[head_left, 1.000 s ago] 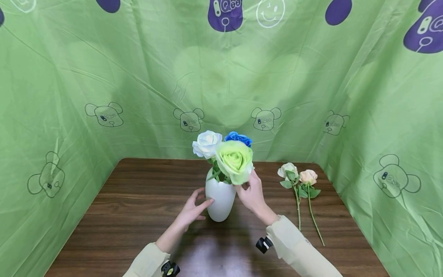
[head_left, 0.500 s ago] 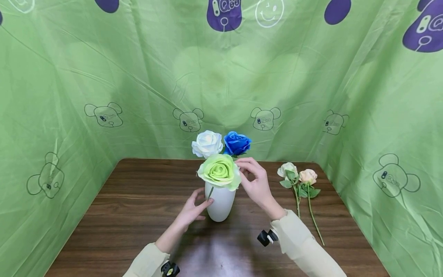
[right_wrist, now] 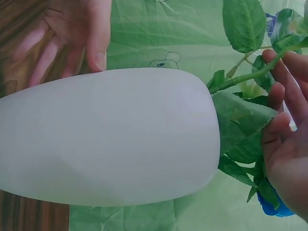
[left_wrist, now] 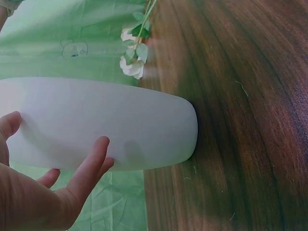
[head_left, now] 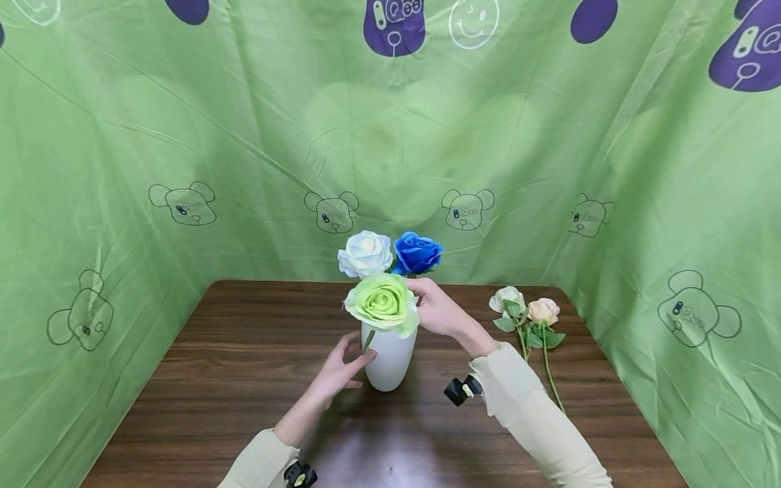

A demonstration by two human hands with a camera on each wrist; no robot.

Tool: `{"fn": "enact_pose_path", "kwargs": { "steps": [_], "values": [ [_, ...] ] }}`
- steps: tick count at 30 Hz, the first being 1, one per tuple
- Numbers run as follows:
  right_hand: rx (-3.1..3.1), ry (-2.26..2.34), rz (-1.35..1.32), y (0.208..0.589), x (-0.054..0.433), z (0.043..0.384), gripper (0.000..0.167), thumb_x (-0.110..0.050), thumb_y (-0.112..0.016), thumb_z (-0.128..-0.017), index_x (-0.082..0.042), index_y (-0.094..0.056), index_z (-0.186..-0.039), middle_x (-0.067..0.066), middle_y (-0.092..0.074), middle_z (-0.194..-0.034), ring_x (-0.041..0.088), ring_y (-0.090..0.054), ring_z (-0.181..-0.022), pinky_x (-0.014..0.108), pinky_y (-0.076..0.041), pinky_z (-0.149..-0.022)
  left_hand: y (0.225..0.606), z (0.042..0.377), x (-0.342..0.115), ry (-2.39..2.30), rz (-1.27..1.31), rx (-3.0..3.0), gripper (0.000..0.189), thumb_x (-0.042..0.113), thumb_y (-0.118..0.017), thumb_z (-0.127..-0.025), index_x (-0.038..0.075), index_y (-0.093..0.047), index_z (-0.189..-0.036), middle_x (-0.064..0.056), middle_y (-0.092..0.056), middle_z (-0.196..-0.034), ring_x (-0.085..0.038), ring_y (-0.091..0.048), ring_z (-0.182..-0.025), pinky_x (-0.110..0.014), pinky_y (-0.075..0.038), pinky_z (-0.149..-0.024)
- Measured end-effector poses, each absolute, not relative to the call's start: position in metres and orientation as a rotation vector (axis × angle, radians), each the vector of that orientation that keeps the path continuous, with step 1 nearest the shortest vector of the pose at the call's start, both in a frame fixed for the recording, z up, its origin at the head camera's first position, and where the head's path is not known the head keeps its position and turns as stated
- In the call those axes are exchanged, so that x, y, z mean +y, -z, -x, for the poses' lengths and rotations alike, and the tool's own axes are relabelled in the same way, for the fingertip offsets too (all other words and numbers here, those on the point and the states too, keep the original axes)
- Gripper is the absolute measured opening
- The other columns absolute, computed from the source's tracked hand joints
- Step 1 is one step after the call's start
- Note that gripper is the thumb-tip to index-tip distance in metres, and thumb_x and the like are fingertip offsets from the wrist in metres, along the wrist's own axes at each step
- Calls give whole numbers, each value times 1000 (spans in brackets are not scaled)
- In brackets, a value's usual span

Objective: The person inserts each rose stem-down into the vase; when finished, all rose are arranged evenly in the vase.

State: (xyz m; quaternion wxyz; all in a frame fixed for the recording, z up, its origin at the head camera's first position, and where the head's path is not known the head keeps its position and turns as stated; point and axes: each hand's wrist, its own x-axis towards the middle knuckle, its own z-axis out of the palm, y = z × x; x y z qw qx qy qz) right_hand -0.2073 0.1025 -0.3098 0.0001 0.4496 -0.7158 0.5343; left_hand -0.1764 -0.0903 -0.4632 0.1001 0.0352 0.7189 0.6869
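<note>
Head view: below centre frame, the green rose (head_left: pixel 382 301) leans bottomward over the upright white vase (head_left: pixel 388 362); the right hand (head_left: pixel 438 310), nearer, sits at its right, hold unclear; the left hand (head_left: pixel 335 369) spreads against the vase's left.

The big view is bright and mostly clear, with a white shine on the wooden table (head_left: pixel 244 393) at the bottom and soft, dark shadows on the green cloth (head_left: pixel 396 135). The left wrist picture is dimmer, with grey shadows on the white vase (left_wrist: pixel 125 120). The right wrist picture looks dull and a bit foggy.
</note>
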Motion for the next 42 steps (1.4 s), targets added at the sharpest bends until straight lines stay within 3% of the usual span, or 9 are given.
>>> {"fn": "enact_pose_path", "kwargs": {
  "steps": [8, 16, 27, 38, 42],
  "values": [
    [-2202, -1692, -1382, 317, 101, 209, 23, 19, -56, -72, 14, -58, -94, 20, -60, -88, 9, -54, -80, 31, -48, -73, 463, 177, -90, -2025, -80, 2122, 63, 32, -62, -82, 8, -31, -132, -24, -35, -127, -42, -44, -105, -43, -51, -64],
    [-2172, -1573, -1248, 317, 94, 202, 16, 13, -55, -78, 5, -61, -90, 6, -58, -74, 15, -44, -58, 27, -39, -48, 462, 177, -91, -2012, -92, 2119, 66, 34, -61, -83, 7, -28, -134, -25, -32, -129, -43, -42, -107, -44, -51, -66],
    [-2194, -1403, -1092, 327, 81, 200, 14, 6, -60, -80, -1, -61, -91, 5, -53, -67, 16, -43, -56, 26, -37, -46, 460, 175, -91, -2026, -88, 2106, 63, 32, -61, -84, 7, -29, -133, -26, -32, -128, -43, -43, -105, -44, -51, -64],
    [-2213, -1381, -1046, 337, 79, 201, 16, 10, -61, -76, 2, -61, -90, 10, -59, -69, 21, -47, -59, 35, -41, -51, 431, 163, -89, -2030, -101, 2084, 61, 22, -59, -86, 1, -27, -133, -30, -32, -125, -46, -42, -105, -47, -50, -66],
    [-2224, -1399, -1033, 340, 80, 202, 15, 9, -62, -77, 2, -61, -90, 10, -59, -69, 21, -48, -60, 32, -41, -51, 432, 163, -88, -2019, -88, 2107, 60, 24, -59, -86, 1, -28, -132, -29, -33, -125, -44, -43, -104, -45, -50, -66]
  ]
}}
